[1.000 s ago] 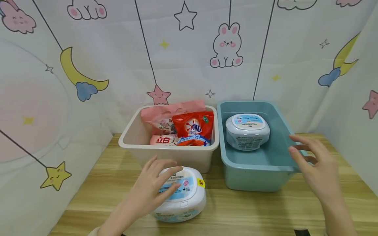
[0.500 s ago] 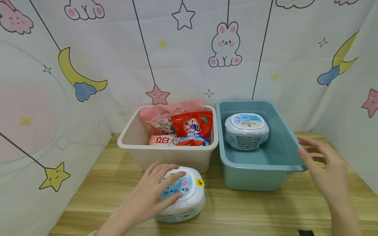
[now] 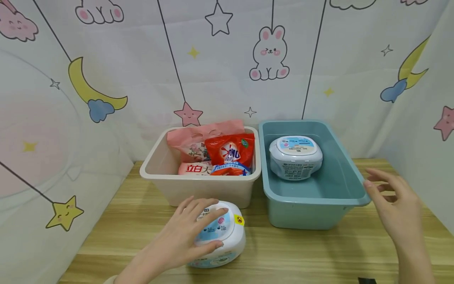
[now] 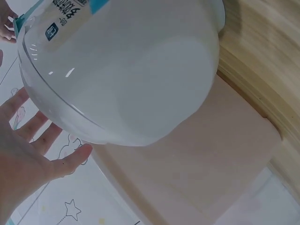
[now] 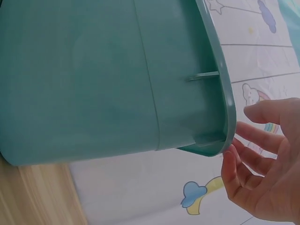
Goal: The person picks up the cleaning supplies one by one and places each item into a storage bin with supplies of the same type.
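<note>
White tub (image 3: 228, 232) sits beneath the loosely spread left grip (image 3: 182, 236).

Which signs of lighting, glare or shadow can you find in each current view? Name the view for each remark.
Head view: bright, fairly even light, with soft shadows on the wooden table; left wrist view: dimmer, with small bright glints on the white tub; right wrist view: also dimmer than the head view, the blue-green bin looking dull and low in contrast.
</note>
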A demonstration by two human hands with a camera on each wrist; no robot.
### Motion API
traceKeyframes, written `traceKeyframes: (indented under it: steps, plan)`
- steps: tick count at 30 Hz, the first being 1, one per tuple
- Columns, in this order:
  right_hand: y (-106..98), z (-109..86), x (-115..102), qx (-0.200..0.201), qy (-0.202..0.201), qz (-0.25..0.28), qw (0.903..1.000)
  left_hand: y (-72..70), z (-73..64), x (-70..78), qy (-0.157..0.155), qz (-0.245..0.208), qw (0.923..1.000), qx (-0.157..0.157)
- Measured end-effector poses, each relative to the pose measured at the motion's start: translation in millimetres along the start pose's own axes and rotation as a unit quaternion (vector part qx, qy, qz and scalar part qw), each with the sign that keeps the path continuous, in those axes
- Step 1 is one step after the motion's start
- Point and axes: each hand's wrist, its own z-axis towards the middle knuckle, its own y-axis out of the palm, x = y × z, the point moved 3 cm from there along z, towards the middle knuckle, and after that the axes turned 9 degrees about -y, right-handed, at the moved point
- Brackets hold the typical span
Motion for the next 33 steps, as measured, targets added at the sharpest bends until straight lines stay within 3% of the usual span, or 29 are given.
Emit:
traceKeyframes:
  steps: [8, 11, 15, 24, 27, 33]
  plan:
    - [-0.9, 0.1, 9.6, 0.001, 0.044, -0.007, 0.9990, 2.8, 3.8, 0.9, 0.009, 0.006, 0.9999, 0.000]
    - [-2.5, 1.1, 14.8, -0.021, 0.058, -0.006, 0.9981, 3.9, 5.1, 0.8, 0.001, 0.000, 0.9999, -0.015]
    - [-1.2, 1.2, 20.6, -0.043, 0.080, 0.034, 0.9953, 4.1, 6.0, -0.3, -0.013, -0.002, 0.9992, -0.038]
    - [1.4, 0.3, 30.1, -0.062, 0.090, 0.108, 0.9881, 6.7, 9.1, -2.2, -0.002, 0.012, 0.9982, -0.059]
    - [1.8, 0.5, 32.8, -0.067, 0.091, 0.175, 0.9780, 8.3, 10.7, -2.9, -0.003, 0.014, 0.9974, -0.070]
    - [3.1, -0.4, 35.2, -0.076, 0.084, 0.313, 0.9431, 11.1, 13.1, -3.5, 0.000, 0.018, 0.9956, -0.092]
